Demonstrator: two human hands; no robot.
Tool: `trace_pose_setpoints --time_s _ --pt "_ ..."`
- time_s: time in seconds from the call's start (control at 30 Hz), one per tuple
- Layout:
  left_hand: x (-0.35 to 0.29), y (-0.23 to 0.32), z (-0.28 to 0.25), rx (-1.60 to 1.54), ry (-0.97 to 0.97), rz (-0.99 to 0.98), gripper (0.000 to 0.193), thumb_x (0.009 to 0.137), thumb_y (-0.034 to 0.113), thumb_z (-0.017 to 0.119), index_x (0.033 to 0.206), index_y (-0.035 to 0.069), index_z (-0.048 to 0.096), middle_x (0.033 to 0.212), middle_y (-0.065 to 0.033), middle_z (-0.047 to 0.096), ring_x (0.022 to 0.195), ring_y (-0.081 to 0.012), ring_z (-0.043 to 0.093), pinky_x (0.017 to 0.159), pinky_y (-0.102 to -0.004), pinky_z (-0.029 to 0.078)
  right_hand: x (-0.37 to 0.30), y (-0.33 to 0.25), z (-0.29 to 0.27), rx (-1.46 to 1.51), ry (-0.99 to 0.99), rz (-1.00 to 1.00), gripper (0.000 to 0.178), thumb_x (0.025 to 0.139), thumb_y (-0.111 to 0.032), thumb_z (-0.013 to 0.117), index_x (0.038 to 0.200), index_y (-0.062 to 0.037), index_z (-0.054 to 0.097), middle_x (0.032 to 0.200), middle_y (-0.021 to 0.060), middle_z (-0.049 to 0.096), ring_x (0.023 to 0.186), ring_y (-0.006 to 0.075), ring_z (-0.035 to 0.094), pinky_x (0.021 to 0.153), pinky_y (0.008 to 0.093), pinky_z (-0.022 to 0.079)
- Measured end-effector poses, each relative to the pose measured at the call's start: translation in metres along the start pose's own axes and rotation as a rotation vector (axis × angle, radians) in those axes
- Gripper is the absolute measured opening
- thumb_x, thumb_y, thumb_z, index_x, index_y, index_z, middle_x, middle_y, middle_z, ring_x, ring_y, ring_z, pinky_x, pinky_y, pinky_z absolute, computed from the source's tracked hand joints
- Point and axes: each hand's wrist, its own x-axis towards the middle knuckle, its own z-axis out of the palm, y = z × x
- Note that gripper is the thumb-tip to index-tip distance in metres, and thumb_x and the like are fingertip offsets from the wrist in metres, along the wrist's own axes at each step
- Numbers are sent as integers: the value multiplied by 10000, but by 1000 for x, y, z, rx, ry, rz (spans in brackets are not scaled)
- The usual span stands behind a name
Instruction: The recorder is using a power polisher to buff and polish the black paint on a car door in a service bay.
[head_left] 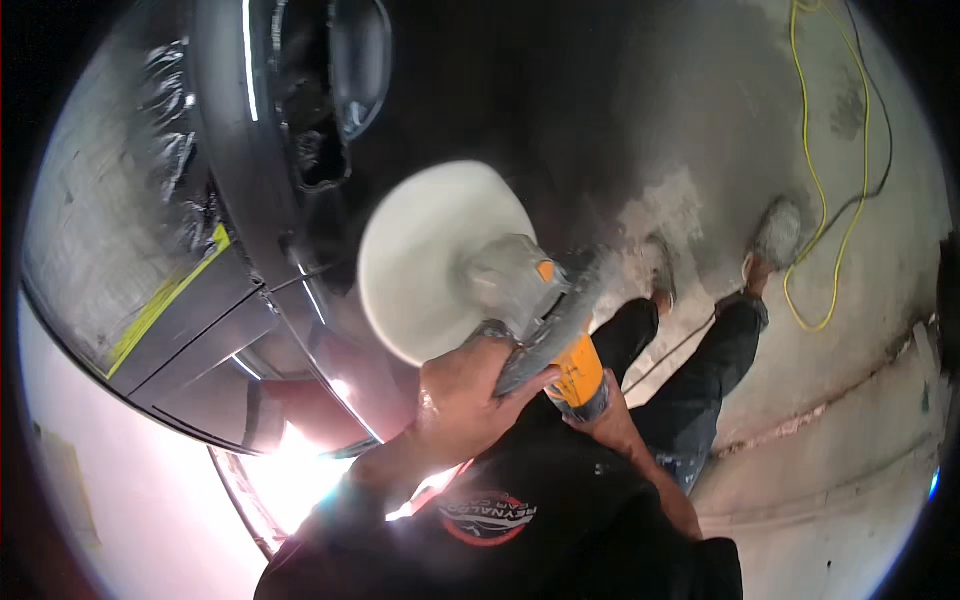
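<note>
A power polisher [578, 375] with a yellow body and grey head is held across my front. Its wide white round pad [425, 250] is tilted up beside the dark glossy car body [245, 210]; whether they touch, I cannot tell. My left hand [470, 385] is wrapped round the dark handle near the polisher's head. Lower down, my right hand [610, 415] grips the yellow body at the rear, with some of its fingers hidden behind it.
Yellow-green tape [165, 305] and crinkled plastic film [170, 120] lie on the car at the left. A yellow cord [808, 150] and a dark cable [885, 150] loop over the concrete floor [850, 400] at the right. Bright glare shines at the lower left.
</note>
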Motion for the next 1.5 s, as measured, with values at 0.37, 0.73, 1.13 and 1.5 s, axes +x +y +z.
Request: trace_pose_setpoints --time_s 0.37,0.73,1.13,1.5 --pt "92 22 -31 76 305 155 326 822 252 923 896 14 712 734 -147 700 631 -243 720 581 -339 549 35 -99 -37 -129 166 -195 955 694 -85 962 1454 4 391 1334 141 619 1258 244 620 1089 404 492" --pt "205 72 -92 52 624 432 359 848 316 873 851 38 645 719 -149 666 656 -343 697 582 -416 537 97 -236 -92 -214 244 -368 855 686 -40 936 1406 34 481 1263 154 689 1178 242 675 1045 387 523" --pt "103 36 -24 87 317 109 369 884 316 868 915 0 678 737 -168 686 660 -327 702 622 -388 541 54 -105 -74 -125 164 -293 942 642 -57 978 1432 1 467 1309 99 648 1230 208 618 1096 386 474" --pt "119 17 4 103 339 166 373 881 350 856 864 38 653 708 -145 666 649 -334 704 592 -419 547 40 -101 -75 -80 141 -153 872 692 -16 945 1411 16 452 1310 118 637 1230 215 623 1087 377 485"
